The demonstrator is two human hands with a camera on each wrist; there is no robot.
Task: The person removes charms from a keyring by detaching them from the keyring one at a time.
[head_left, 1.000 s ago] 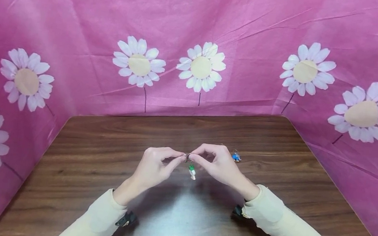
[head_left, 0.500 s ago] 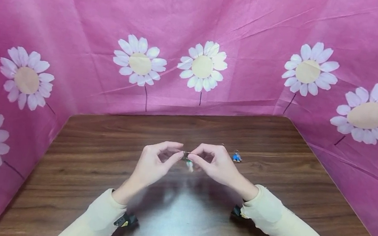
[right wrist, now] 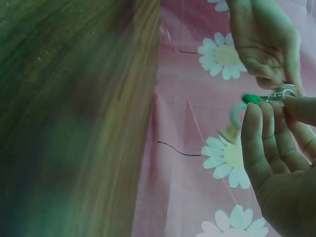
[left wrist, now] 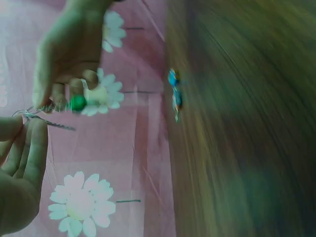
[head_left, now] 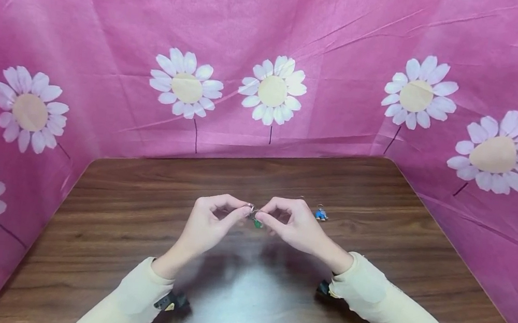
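Both hands meet a little above the brown wooden table (head_left: 141, 212). My left hand (head_left: 238, 212) pinches a small metal ring (head_left: 250, 208) between thumb and forefinger. My right hand (head_left: 264, 216) pinches the same keyring from the other side. A green and white charm (head_left: 258, 223) hangs from the ring between the fingertips. The left wrist view shows the green bead (left wrist: 77, 102) and the ring (left wrist: 29, 114) between the left hand (left wrist: 19, 158) and the right hand (left wrist: 69, 54). In the right wrist view the charm (right wrist: 252, 98) sits above my right hand (right wrist: 276, 163).
A second small charm, blue, (head_left: 321, 214) lies on the table just right of my right hand, also the blue charm (left wrist: 174, 94) in the left wrist view. Pink cloth with white daisies (head_left: 272, 90) walls the table at the back and both sides.
The green and white charm hung straight down below the fingers a second ago; it now sits up close between the fingertips. Both hands stay in nearly the same place.
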